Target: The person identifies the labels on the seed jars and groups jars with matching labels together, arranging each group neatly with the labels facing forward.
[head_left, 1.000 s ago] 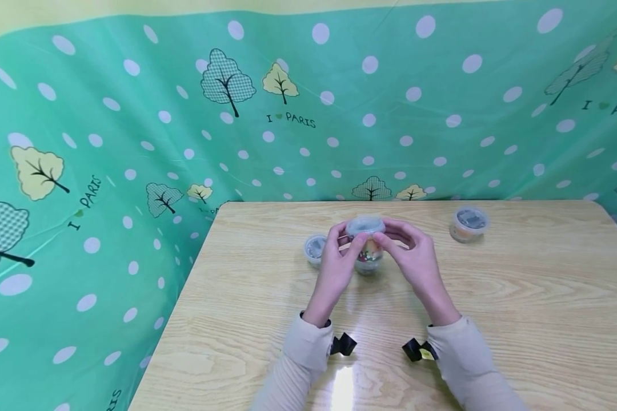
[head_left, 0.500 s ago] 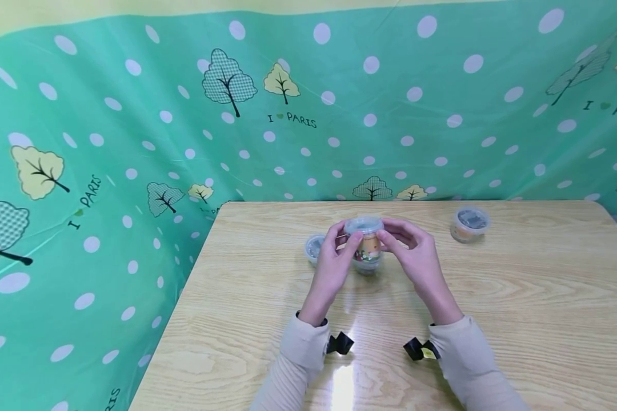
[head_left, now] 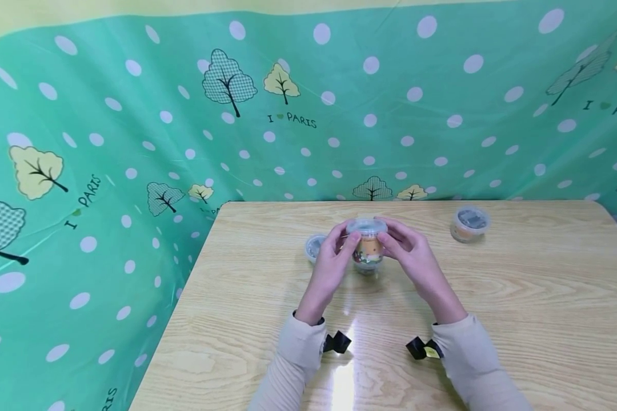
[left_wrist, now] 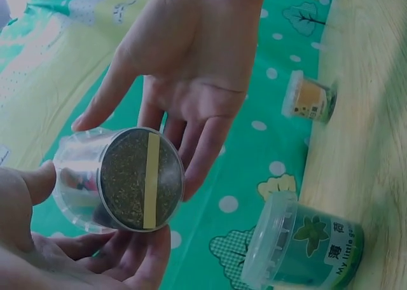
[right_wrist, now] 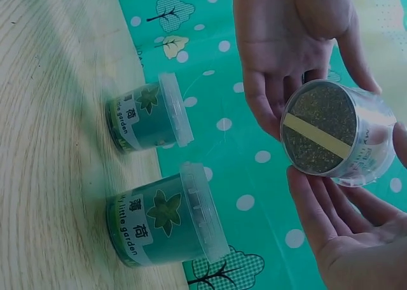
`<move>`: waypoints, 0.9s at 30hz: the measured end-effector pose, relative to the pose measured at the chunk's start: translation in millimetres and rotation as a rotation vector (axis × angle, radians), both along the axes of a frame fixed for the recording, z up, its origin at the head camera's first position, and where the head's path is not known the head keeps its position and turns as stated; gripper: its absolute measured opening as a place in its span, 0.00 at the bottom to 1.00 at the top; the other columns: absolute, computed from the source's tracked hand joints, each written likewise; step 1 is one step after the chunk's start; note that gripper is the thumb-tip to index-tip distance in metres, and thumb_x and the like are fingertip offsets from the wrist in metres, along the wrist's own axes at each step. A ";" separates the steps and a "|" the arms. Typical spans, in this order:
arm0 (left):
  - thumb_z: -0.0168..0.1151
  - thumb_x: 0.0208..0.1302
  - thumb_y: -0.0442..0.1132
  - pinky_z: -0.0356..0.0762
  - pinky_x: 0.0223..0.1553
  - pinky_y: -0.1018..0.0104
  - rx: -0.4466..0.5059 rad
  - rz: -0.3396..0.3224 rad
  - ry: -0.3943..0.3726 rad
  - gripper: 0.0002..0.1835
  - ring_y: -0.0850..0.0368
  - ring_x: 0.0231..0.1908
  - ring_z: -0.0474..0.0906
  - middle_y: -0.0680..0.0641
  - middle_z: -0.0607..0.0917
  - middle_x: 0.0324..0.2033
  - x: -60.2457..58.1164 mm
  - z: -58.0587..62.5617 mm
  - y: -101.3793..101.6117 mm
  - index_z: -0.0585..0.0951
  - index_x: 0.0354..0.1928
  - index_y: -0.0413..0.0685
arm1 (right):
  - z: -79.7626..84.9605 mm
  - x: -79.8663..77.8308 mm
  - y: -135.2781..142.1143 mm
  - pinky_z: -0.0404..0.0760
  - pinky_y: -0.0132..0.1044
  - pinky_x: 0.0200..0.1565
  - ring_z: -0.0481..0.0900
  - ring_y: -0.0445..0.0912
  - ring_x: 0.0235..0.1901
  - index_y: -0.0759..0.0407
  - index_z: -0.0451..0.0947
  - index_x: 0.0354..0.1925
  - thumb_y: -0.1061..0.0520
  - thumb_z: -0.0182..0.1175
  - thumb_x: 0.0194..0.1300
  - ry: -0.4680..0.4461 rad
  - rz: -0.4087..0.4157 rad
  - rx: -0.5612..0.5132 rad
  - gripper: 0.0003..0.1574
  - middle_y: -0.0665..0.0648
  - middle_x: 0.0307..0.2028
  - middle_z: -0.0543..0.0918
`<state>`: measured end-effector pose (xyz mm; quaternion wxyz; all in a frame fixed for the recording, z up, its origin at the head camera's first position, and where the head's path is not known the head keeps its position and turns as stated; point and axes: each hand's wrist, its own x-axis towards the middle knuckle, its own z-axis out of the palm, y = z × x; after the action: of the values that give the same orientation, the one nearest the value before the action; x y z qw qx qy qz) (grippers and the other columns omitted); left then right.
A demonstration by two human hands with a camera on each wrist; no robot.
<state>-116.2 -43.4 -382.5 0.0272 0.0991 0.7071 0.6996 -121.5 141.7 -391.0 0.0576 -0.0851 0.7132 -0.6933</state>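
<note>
Both hands grip one lidded clear plastic cup with an orange label. My left hand holds its left side and my right hand its right, thumbs on the near face. Seen from below in the left wrist view, the cup's base shows dark, grainy, soil-like stuff crossed by a pale yellow strip. Below the held cup, a green-labelled cup stands on the table, mostly hidden from the head camera. Another green-labelled cup stands to its left, partly behind my left hand in the head view.
An orange-labelled lidded cup stands at the back right of the wooden table. Behind the table's far edge hangs a green dotted cloth with printed trees. It also covers the left side.
The held cup has turned between the hands, so more of its orange label faces the head camera. Both hands have shifted only slightly and keep their grip.
</note>
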 end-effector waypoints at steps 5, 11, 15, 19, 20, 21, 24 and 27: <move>0.53 0.76 0.48 0.73 0.64 0.58 0.017 -0.020 -0.004 0.27 0.49 0.59 0.75 0.40 0.77 0.59 -1.0 -2.4 -0.9 0.68 0.69 0.41 | -1.4 1.4 -0.8 0.83 0.29 0.51 0.80 0.35 0.53 0.62 0.64 0.71 0.47 0.56 0.74 0.006 -0.031 -0.019 0.35 0.65 0.65 0.73; 0.54 0.75 0.47 0.73 0.64 0.56 0.011 0.024 -0.010 0.27 0.49 0.59 0.74 0.40 0.77 0.59 -0.7 -3.8 0.6 0.67 0.69 0.40 | -2.3 1.9 -2.7 0.82 0.29 0.51 0.79 0.37 0.53 0.60 0.67 0.70 0.47 0.58 0.73 0.020 -0.076 -0.012 0.34 0.63 0.62 0.75; 0.56 0.74 0.45 0.75 0.62 0.58 0.029 0.048 -0.011 0.27 0.48 0.59 0.74 0.38 0.76 0.59 0.4 -2.7 2.5 0.67 0.68 0.39 | -2.7 1.1 -3.7 0.82 0.28 0.52 0.79 0.37 0.54 0.59 0.69 0.69 0.48 0.60 0.71 0.027 -0.100 -0.001 0.33 0.62 0.62 0.75; 0.60 0.71 0.47 0.77 0.59 0.61 0.023 0.053 -0.041 0.30 0.49 0.58 0.75 0.40 0.76 0.59 0.7 -1.5 5.0 0.66 0.69 0.42 | -2.6 1.0 -4.6 0.82 0.29 0.52 0.79 0.37 0.54 0.59 0.70 0.68 0.48 0.61 0.71 0.030 -0.114 -0.011 0.33 0.62 0.62 0.75; 0.62 0.70 0.48 0.78 0.59 0.61 0.022 0.056 -0.050 0.32 0.49 0.58 0.76 0.41 0.76 0.59 0.8 -1.3 5.6 0.66 0.69 0.42 | -2.4 1.2 -4.8 0.82 0.29 0.52 0.78 0.38 0.54 0.59 0.70 0.68 0.49 0.61 0.70 0.032 -0.115 -0.012 0.33 0.62 0.63 0.75; 0.63 0.69 0.50 0.78 0.59 0.61 0.021 0.058 -0.056 0.33 0.50 0.57 0.76 0.41 0.76 0.59 0.7 -1.3 6.1 0.66 0.69 0.43 | -2.2 1.3 -5.1 0.82 0.29 0.52 0.78 0.38 0.54 0.60 0.70 0.68 0.49 0.62 0.70 0.034 -0.116 -0.014 0.33 0.62 0.63 0.75; 0.66 0.65 0.51 0.77 0.60 0.61 0.009 0.073 -0.068 0.36 0.51 0.56 0.77 0.43 0.77 0.58 0.7 -1.6 7.3 0.66 0.69 0.43 | -1.2 2.2 -6.0 0.82 0.29 0.52 0.78 0.38 0.55 0.60 0.70 0.68 0.49 0.62 0.70 0.031 -0.119 -0.014 0.33 0.61 0.62 0.75; 0.67 0.65 0.51 0.77 0.60 0.61 0.005 0.083 -0.075 0.37 0.51 0.56 0.77 0.43 0.77 0.58 0.5 -2.5 7.1 0.66 0.70 0.44 | -0.2 2.4 -6.9 0.82 0.29 0.52 0.78 0.39 0.55 0.60 0.70 0.67 0.49 0.63 0.69 0.023 -0.118 -0.018 0.33 0.60 0.62 0.75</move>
<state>-115.7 -36.3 -385.1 0.0244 0.0437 0.7075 0.7049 -119.1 134.9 -391.2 0.0078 -0.0515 0.7115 -0.7008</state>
